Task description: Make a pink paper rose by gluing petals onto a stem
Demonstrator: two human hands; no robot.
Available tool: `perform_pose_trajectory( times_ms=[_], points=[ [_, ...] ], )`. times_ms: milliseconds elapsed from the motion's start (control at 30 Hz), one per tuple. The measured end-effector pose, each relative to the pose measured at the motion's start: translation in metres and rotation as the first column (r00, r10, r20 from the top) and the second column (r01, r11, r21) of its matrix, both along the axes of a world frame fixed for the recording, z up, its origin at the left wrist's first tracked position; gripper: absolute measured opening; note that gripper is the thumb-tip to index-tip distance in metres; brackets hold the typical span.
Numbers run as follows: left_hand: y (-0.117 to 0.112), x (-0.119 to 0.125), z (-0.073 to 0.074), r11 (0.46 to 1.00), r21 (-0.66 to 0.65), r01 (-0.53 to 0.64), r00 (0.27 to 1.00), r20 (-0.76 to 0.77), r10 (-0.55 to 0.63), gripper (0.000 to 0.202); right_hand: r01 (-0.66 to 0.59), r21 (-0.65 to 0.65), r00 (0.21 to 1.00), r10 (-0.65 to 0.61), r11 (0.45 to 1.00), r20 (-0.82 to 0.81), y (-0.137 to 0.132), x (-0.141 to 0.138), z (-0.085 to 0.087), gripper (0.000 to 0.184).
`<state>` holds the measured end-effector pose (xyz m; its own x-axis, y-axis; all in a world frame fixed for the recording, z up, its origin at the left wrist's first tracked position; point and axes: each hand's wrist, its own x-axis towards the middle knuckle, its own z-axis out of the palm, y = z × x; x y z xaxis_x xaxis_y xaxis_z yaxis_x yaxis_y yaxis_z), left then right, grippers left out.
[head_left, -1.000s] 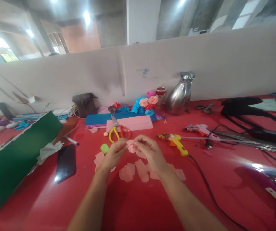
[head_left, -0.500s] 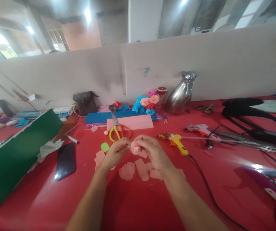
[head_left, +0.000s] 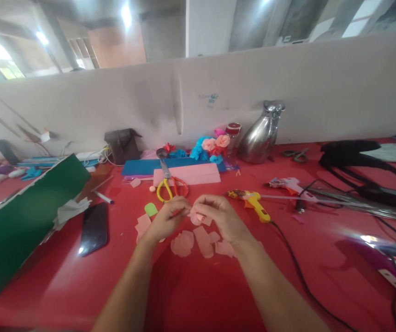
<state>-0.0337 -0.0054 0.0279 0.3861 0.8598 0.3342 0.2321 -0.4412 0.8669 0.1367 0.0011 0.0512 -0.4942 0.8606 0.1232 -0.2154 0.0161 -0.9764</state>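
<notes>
Above the red table, both hands pinch a small rolled pink paper flower. My left hand grips it from the left with closed fingers. My right hand is curled around it from the right. Several loose pink paper petals lie on the table just under and in front of the hands. A green eraser-like piece sits beside my left hand.
Scissors with yellow and red handles lie on folded pink paper and blue paper. A yellow glue gun with a black cord is to the right. A phone, a green paper roll, finished paper flowers and a metal jug stand around.
The hands have dropped slightly toward the table and turned the pink flower between the fingers. The view has shifted a little.
</notes>
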Motion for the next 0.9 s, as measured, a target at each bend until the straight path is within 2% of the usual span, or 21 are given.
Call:
perform_pose_trajectory(
  times_ms=[133,367,533,633,900],
  points=[
    [0.000,0.000,-0.002,1.000,-0.009,0.001,0.998,0.057,-0.001,0.018,0.056,0.003,0.998,-0.056,0.998,0.010,0.001,0.000,-0.001,0.017],
    [0.002,-0.001,-0.006,0.997,-0.058,-0.041,0.984,0.170,0.050,0.016,0.207,-0.119,0.967,-0.221,0.971,-0.124,0.004,-0.003,-0.010,0.020],
    [0.002,-0.001,-0.008,0.995,-0.084,-0.048,0.972,0.227,0.066,0.018,0.188,-0.059,0.975,-0.193,0.980,-0.106,0.002,-0.004,-0.008,0.026],
    [0.001,0.000,-0.008,0.993,-0.109,-0.052,0.960,0.268,0.080,0.019,0.175,-0.010,0.982,-0.175,0.985,-0.073,0.001,-0.004,-0.006,0.023],
    [0.000,0.002,-0.005,0.985,-0.160,-0.056,0.959,0.267,0.098,0.020,0.195,0.007,0.980,-0.194,0.981,-0.032,0.001,-0.004,-0.009,0.016]
  ],
)
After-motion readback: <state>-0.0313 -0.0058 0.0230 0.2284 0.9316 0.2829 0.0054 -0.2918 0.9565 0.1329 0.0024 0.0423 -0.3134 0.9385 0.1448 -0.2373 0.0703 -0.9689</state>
